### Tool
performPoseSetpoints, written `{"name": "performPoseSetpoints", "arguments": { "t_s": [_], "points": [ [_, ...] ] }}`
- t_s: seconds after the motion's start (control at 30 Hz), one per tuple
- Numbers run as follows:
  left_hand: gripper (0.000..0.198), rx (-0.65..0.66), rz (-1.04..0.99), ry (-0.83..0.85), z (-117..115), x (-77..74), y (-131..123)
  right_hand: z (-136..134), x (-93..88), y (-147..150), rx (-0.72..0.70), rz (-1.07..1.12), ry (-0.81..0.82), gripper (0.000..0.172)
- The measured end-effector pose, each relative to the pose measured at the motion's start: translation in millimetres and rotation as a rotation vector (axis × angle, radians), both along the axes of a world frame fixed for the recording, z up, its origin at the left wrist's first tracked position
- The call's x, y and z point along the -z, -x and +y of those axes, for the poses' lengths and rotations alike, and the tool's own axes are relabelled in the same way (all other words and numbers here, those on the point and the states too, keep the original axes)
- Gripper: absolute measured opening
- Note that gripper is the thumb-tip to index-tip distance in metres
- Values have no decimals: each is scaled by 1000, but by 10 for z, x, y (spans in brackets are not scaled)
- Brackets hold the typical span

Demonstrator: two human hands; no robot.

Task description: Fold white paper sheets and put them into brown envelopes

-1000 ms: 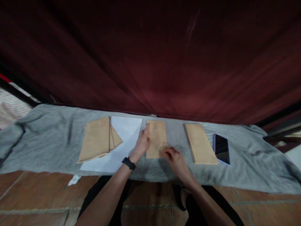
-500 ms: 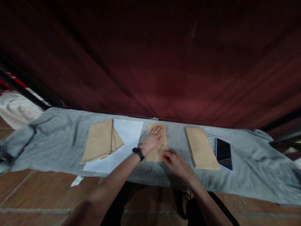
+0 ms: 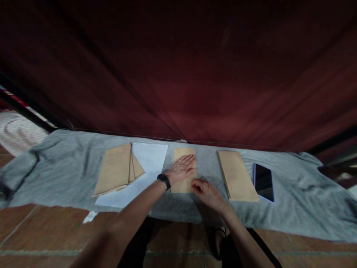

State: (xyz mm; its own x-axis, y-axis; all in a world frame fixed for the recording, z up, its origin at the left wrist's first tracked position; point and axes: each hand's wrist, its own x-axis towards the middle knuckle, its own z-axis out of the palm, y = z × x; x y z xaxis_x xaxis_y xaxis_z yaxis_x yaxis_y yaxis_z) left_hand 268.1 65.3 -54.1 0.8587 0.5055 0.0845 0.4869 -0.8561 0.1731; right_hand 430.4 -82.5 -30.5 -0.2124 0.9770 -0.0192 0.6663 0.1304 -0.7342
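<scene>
A brown paper envelope (image 3: pixel 177 188) lies lengthwise in front of me on a grey cloth. Across it rests my left hand (image 3: pixel 182 169), palm down with the fingers stretched out, a black band on its wrist. My right hand (image 3: pixel 205 190) is curled at the envelope's lower right edge. Its fingertips are tucked under, so whether they pinch the paper is hidden. To the left, several brown envelopes (image 3: pixel 113 167) lie fanned out partly over a white sheet (image 3: pixel 152 156). A neat stack of brown envelopes (image 3: pixel 238 178) lies to the right of my right hand.
A phone (image 3: pixel 264 182) with a dark screen lies beside the right stack. The grey cloth (image 3: pixel 295 193) covers a long narrow surface against a dark red hanging sheet (image 3: pixel 178 93). Below are floor tiles (image 3: pixel 50 230) with a white scrap (image 3: pixel 90 216).
My left hand has slid slightly toward me on the envelope, its fingers angled more to the right. My right hand stays curled at the edge. The view has shifted slightly.
</scene>
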Motion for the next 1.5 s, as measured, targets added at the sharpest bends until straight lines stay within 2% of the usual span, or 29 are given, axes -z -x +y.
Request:
{"name": "performPoseSetpoints", "arguments": {
  "t_s": [0.23,0.4,0.63,0.87,0.93,1.07,1.3,1.5],
  "points": [
    [58,61,-17,0,-329,14,137,52,-93,-136,-50,177,143,16],
    [59,99,-3,28,-592,-75,208,101,-29,-320,2,289,238,21],
    [57,116,3,43,-901,-160,284,239,46,-401,329,311,-6,26],
    [59,121,-75,75,-1195,-223,348,256,7,-281,385,244,-95,28],
    [60,119,-89,78,-1232,-247,346,273,25,-262,436,196,-83,29],
    [57,120,-106,62,-1193,-289,328,307,80,-231,494,104,43,28],
    [31,62,-12,-65,-1088,-342,378,337,81,-121,522,61,81,22],
    [34,30,56,-115,-1220,-429,366,350,41,-24,572,123,243,27]
  ]
}}
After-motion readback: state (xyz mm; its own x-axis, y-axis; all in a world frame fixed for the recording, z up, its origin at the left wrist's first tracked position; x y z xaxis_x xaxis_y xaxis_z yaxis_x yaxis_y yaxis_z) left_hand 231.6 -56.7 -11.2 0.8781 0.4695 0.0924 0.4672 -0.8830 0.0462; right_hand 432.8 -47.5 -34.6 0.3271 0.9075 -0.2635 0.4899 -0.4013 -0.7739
